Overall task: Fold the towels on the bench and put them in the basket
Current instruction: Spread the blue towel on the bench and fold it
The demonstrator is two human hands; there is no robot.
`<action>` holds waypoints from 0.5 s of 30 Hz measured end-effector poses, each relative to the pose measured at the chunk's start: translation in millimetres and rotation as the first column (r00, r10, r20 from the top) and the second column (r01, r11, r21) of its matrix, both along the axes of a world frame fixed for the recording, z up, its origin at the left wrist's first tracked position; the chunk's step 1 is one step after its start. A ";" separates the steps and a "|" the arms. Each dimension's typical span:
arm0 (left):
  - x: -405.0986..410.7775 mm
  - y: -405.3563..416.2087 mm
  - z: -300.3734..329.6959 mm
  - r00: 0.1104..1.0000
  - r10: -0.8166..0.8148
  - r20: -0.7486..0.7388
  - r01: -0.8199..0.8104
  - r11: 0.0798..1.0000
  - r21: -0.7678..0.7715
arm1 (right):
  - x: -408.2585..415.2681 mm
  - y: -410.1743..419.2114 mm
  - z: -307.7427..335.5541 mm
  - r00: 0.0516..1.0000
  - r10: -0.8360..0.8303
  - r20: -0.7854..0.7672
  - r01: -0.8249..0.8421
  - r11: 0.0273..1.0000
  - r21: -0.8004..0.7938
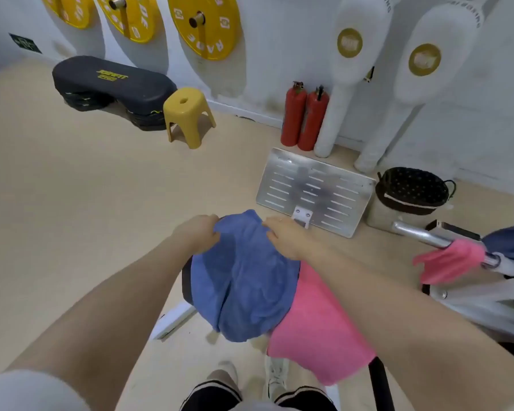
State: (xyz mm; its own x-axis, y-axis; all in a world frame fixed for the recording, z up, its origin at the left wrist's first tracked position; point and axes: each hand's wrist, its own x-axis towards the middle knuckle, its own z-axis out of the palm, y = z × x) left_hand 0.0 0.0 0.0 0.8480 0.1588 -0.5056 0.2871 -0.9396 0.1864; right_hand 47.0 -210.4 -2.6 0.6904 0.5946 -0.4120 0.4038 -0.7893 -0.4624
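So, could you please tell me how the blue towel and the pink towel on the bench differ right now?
The blue towel is gripped at its far edge by both hands, left hand and right hand; the pink towel lies unheld. Blue overlaps pink's edge and looks bunched; pink lies flatter. Neither is in the basket.

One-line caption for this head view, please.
Both hands, left hand and right hand, grip a blue towel over a pink towel; dark-lined basket waits nearby.

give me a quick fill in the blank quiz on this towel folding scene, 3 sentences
1. Both hands, the left hand and the right hand, grip the ____ towel.
2. Under its right edge lies a ____ towel.
3. The basket stands on the floor beside a slotted ____ plate.

Missing words: blue; pink; metal
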 end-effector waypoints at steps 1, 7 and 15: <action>4.0 2.3 -6.1 0.999 0.002 -0.039 -0.002 1.000 0.008 | 3.0 7.5 -5.3 1.000 0.009 -0.027 -0.010 1.000 -0.018; 19.7 12.5 -46.8 0.995 0.043 -0.095 -0.040 0.998 0.039 | 6.0 46.5 -41.6 0.986 -0.019 -0.168 0.012 0.999 -0.042; 28.4 9.6 -51.0 0.993 0.041 -0.110 -0.059 0.984 -0.168 | -14.8 58.6 -55.7 0.955 -0.191 -0.227 0.186 0.982 -0.043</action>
